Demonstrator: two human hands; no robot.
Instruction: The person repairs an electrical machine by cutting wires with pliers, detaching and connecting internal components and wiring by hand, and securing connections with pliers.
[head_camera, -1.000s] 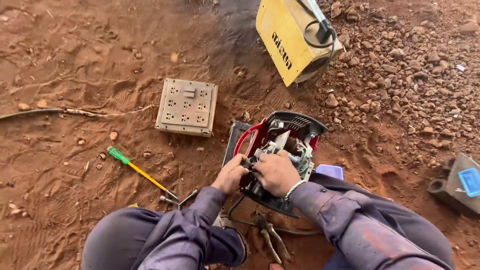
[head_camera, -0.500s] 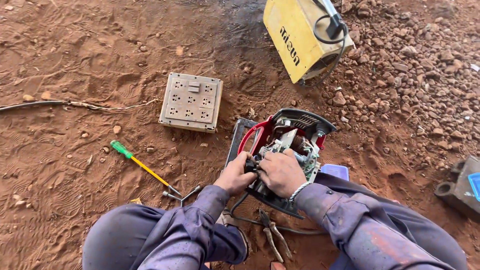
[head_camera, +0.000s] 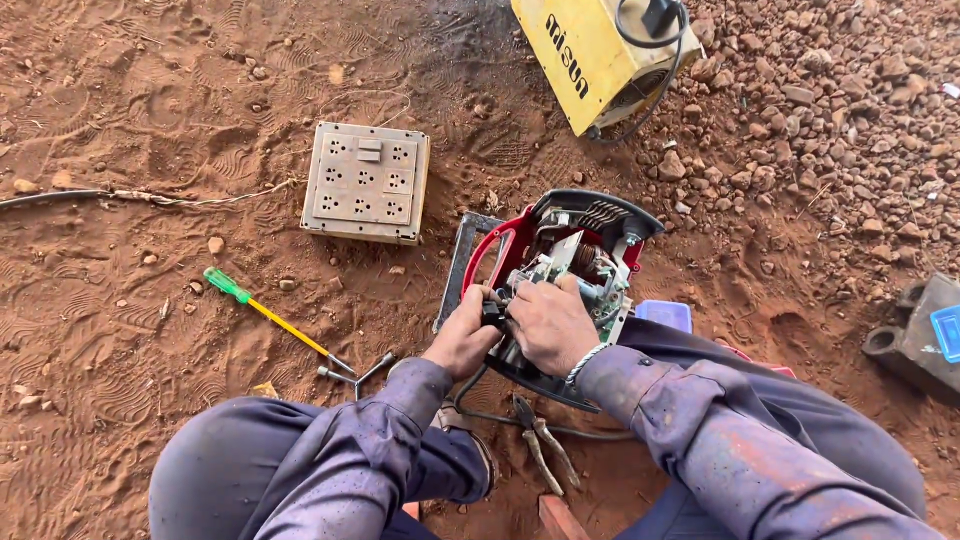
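On the red dirt between the person's knees lies an opened power tool (head_camera: 560, 275) — red-and-black housing with the cover off, motor and wiring laid bare. The left hand (head_camera: 462, 340) is clenched around the near edge of the casing; the right hand (head_camera: 548, 322) presses down over the exposed internals, fingers curled on them. It looks heavy and rigid, but the bared wiring is likely delicate — better held by the red handle loop or the shell. A green-handled screwdriver (head_camera: 268, 314), pliers (head_camera: 540, 448) and a multi-socket board (head_camera: 365, 183) lie nearby.
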